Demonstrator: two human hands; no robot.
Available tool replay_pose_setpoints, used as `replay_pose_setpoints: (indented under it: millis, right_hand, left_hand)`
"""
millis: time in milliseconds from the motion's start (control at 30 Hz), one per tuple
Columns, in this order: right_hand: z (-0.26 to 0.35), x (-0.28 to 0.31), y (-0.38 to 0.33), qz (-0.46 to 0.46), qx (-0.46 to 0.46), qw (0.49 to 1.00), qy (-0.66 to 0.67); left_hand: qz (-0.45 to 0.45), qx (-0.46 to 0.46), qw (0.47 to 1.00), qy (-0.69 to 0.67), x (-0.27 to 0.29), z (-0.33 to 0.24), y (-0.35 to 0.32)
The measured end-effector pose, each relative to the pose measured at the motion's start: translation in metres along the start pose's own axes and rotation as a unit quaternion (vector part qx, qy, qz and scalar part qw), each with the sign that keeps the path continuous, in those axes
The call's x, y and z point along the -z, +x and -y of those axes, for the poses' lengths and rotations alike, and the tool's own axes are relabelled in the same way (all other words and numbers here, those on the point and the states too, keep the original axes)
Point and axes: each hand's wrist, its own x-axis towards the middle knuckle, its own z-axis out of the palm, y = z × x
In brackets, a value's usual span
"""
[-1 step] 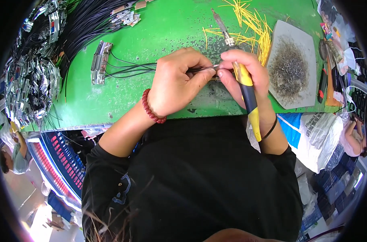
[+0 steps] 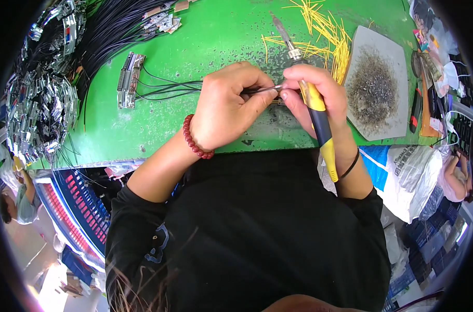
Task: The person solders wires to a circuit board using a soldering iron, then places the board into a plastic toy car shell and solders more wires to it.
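Note:
My left hand point(image 2: 228, 104), a string of dark red beads at its wrist, is closed in a pinch on thin black wires point(image 2: 169, 91). These wires run left to a small curved silver metal part point(image 2: 129, 80) lying on the bench. Resting in my right hand point(image 2: 319, 93) is a soldering iron point(image 2: 314, 98) with a yellow and black handle, its tip pointing away from me and raised over the bench. The thumb and forefinger of that hand meet at the wire ends beside my left fingertips. What exactly lies between them is mostly hidden.
Yellow wire pieces point(image 2: 327, 36) lie scattered beyond my right hand. A grey board point(image 2: 361, 117) with dark crumbs sits to the right, with tools point(image 2: 423, 99) past it. Silver parts point(image 2: 41, 114) and black cables point(image 2: 109, 31) are heaped on the left of the green bench point(image 2: 163, 127).

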Motion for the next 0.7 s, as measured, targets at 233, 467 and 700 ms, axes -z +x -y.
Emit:
replay_pose_setpoints:
  millis: [233, 467, 700]
  right_hand:
    - [-0.027, 0.032, -0.003, 0.116, 0.028, 0.990, -0.074]
    - [-0.028, 0.030, 0.001, 0.219, 0.080, 0.954, -0.188]
    - [-0.025, 0.008, -0.012, 0.121, 0.053, 0.969, -0.211]
  left_hand:
    - [-0.004, -0.021, 1.000, 0.017, -0.003, 0.003, -0.004]
    - [0.011, -0.035, 0.999, 0.041, 0.000, 0.004, -0.002]
    - [0.030, -0.058, 0.995, 0.073, -0.008, 0.006, -0.005]
